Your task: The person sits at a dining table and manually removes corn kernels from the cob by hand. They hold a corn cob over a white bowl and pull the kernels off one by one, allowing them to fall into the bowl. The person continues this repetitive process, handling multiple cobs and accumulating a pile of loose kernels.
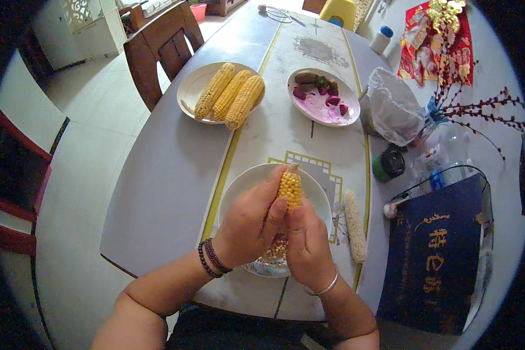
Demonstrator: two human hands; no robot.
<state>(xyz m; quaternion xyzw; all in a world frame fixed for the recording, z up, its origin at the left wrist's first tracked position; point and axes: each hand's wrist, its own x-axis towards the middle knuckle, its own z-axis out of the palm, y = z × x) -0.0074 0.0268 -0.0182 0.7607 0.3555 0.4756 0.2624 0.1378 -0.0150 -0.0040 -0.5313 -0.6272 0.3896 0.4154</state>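
Observation:
Over a white plate (232,192), both hands are closed around one yellow corn cob (290,189), which stands tilted with its tip pointing away from me. My left hand (248,219) wraps its left side, thumb on the kernels. From the right, my right hand (306,239) presses its thumb to the cob's lower part. Loose corn kernels (276,249) lie on the plate below, partly hidden by the hands. A stripped pale cob (354,227) rests on the table to the right of the plate.
Three whole corn cobs (228,96) fill a plate (186,90) at the far left. Another plate (326,116) holds dark pink pieces. Along the right stand a plastic bag (394,108), a dark green jar (388,164) and a dark blue box (434,251). A wooden chair (160,49) adjoins the left edge.

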